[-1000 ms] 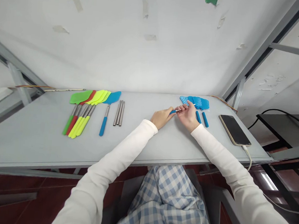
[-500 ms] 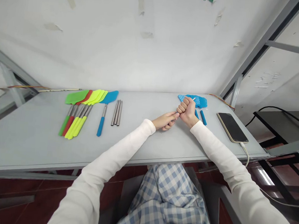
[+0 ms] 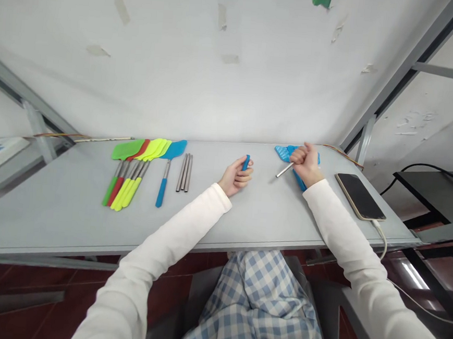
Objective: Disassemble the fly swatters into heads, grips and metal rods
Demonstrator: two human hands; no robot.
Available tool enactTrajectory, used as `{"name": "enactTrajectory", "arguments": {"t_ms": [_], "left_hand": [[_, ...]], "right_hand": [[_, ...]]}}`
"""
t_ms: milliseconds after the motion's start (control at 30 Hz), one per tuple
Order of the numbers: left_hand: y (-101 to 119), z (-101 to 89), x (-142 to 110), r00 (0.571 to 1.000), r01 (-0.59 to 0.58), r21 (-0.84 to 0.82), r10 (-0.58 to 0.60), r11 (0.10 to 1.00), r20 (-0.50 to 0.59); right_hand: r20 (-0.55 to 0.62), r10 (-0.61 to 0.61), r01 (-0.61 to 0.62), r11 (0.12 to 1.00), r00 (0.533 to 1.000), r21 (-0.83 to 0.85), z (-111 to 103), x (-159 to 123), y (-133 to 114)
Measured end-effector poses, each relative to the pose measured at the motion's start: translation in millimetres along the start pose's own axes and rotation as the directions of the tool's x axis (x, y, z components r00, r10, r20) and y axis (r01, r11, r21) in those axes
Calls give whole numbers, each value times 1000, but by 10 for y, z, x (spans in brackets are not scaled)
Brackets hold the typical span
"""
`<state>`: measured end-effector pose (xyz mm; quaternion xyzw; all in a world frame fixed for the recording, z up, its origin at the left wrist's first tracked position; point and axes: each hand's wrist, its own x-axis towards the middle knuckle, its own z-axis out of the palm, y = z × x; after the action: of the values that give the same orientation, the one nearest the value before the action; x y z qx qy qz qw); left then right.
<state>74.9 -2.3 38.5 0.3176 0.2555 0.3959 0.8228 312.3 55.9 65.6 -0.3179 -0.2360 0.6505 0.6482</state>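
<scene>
Left of three metal tubes on a tabletop lies a blue spatula; right of them, the left hand grips a blue handle, the right hand a metal rod.

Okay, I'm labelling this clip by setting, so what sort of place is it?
Probably a small workshop or hand-assembly station: a plain grey table bears matching spatulas, loose metal rods and blue heads.
</scene>
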Motion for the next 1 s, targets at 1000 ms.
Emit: {"name": "enactTrajectory", "arguments": {"t_ms": [1000], "left_hand": [[-157,-166,62,865,-179,983,480,28,144]], "right_hand": [[437,-260,509,434,861,-744,215,-355,812]]}}
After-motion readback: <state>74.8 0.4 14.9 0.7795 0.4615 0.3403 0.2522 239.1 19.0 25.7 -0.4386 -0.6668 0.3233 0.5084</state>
